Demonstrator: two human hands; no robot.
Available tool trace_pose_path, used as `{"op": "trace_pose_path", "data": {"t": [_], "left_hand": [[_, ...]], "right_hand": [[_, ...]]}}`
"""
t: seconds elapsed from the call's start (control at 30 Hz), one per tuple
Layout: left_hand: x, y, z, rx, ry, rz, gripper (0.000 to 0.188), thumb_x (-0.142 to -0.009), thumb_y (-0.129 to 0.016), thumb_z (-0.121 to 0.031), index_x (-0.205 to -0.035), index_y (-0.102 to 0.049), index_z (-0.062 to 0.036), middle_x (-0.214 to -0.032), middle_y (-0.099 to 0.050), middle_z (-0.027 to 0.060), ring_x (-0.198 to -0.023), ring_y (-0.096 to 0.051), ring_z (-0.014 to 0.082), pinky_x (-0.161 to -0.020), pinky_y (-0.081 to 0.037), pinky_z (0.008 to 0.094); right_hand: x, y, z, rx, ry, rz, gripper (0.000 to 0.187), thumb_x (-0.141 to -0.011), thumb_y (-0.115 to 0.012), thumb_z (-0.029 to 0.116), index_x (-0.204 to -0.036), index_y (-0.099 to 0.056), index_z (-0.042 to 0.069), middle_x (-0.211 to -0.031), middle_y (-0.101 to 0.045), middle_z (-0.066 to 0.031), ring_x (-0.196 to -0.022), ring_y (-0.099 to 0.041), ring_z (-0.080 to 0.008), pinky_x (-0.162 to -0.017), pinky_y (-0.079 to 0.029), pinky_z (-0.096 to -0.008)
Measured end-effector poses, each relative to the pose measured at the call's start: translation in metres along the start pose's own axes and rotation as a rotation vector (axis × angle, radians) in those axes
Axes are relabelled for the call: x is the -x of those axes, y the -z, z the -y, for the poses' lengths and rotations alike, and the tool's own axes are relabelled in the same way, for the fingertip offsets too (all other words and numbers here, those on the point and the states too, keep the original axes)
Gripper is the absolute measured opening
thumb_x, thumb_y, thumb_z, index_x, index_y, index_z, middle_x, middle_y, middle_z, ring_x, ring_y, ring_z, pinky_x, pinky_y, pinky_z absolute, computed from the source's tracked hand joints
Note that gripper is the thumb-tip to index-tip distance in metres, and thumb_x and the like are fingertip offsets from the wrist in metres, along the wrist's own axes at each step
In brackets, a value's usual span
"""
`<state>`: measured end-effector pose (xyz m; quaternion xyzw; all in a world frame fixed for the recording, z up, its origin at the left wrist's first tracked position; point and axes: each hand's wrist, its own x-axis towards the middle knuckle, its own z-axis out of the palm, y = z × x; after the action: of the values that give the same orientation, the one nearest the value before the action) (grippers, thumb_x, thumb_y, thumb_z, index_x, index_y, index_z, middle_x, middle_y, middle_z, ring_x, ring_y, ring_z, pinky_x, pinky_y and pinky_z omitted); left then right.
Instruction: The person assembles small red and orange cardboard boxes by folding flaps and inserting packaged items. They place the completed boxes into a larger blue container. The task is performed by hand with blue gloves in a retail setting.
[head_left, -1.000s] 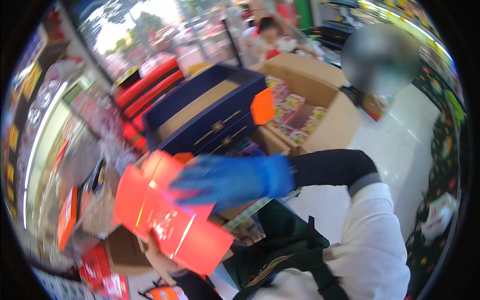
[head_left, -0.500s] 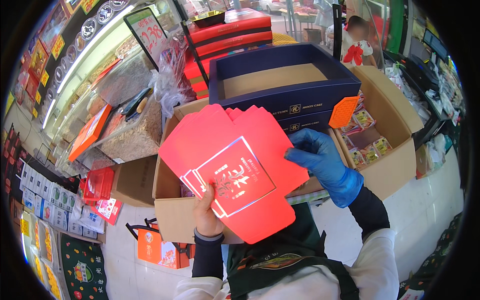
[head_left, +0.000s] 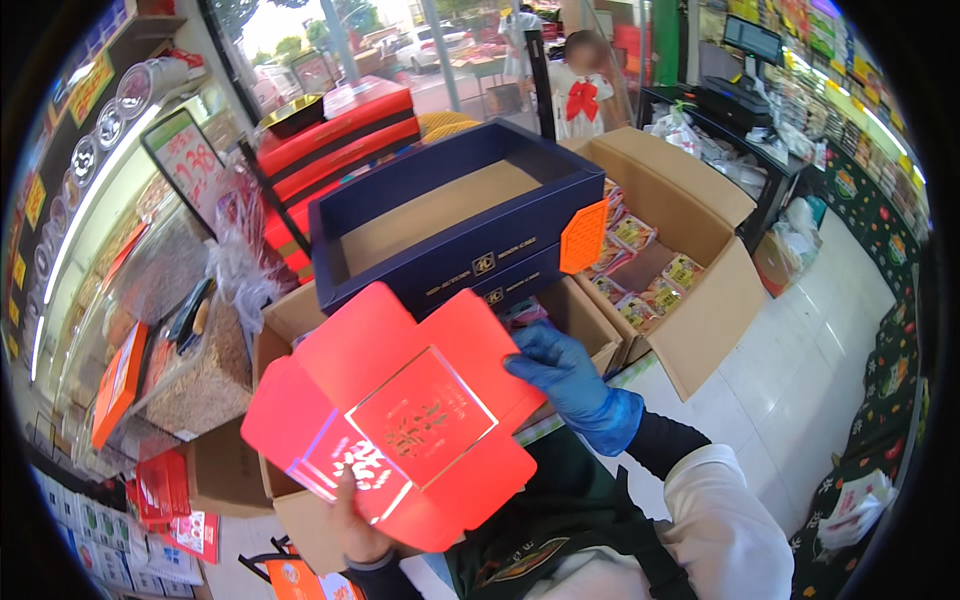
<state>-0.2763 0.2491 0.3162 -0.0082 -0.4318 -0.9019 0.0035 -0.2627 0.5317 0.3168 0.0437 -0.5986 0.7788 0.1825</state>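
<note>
My left hand, bare, is closed on flat red card box blanks, its thumb on the printed face and its fingers hidden underneath. A top red box blank, with a gold-framed square and gold characters, lies across them, shifted to the right. My right hand, in a blue glove, pinches the right flap of this top blank between thumb and fingers. Just beyond the blanks stand stacked dark blue gift boxes, the upper one an open tray with a bare tan bottom. An orange octagonal card leans on their right corner.
Right of the blue boxes, an open carton holds small wrapped packets. Stacked red boxes rise behind. Clear bins of dry goods line the left. A person stands beyond, near a counter screen.
The view has swung right. The top blank has slid rightward over the others, uncovering print beneath, with my right hand still at its flap.
</note>
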Motion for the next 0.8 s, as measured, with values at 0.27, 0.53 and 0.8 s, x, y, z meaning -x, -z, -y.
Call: {"op": "trace_pose_path", "data": {"t": [0.27, 0.53, 0.8], "left_hand": [[-0.13, 0.078, -0.102, -0.349, -0.254, 0.023, 0.04, -0.088, -0.051, 0.002, -0.127, -0.043, 0.0006, -0.119, -0.056, 0.0143, -0.104, -0.059, 0.0247, -0.088, -0.05, 0.037], [-0.265, 0.109, -0.049, -0.784, 0.128, 0.187, 0.037, -0.081, -0.055, 0.009, -0.116, -0.052, -0.0009, -0.102, -0.064, 0.0078, -0.087, -0.062, 0.0178, -0.078, -0.052, 0.031], [-0.311, 0.095, 0.027, -0.494, 0.218, -0.017, 0.023, -0.087, -0.053, 0.0, -0.109, -0.055, -0.001, -0.1, -0.064, 0.0094, -0.085, -0.064, 0.0222, -0.074, -0.054, 0.0378]], "right_hand": [[0.051, 0.079, 0.006, -0.34, -0.017, -0.369, 0.034, -0.087, -0.052, 0.007, -0.12, -0.051, 0.001, -0.102, -0.06, -0.0064, -0.091, -0.059, -0.0144, -0.084, -0.045, -0.0277], [0.091, 0.089, 0.0, -0.431, 0.004, -0.318, 0.035, -0.087, -0.048, 0.009, -0.121, -0.052, 0.002, -0.113, -0.059, -0.0086, -0.095, -0.06, -0.0189, -0.084, -0.048, -0.0298], [0.092, 0.064, -0.008, -0.346, -0.048, -0.514, 0.048, -0.088, -0.051, 0.02, -0.13, -0.043, -0.003, -0.091, -0.052, -0.0052, -0.075, -0.05, -0.0155, -0.072, -0.042, -0.0291]]}}
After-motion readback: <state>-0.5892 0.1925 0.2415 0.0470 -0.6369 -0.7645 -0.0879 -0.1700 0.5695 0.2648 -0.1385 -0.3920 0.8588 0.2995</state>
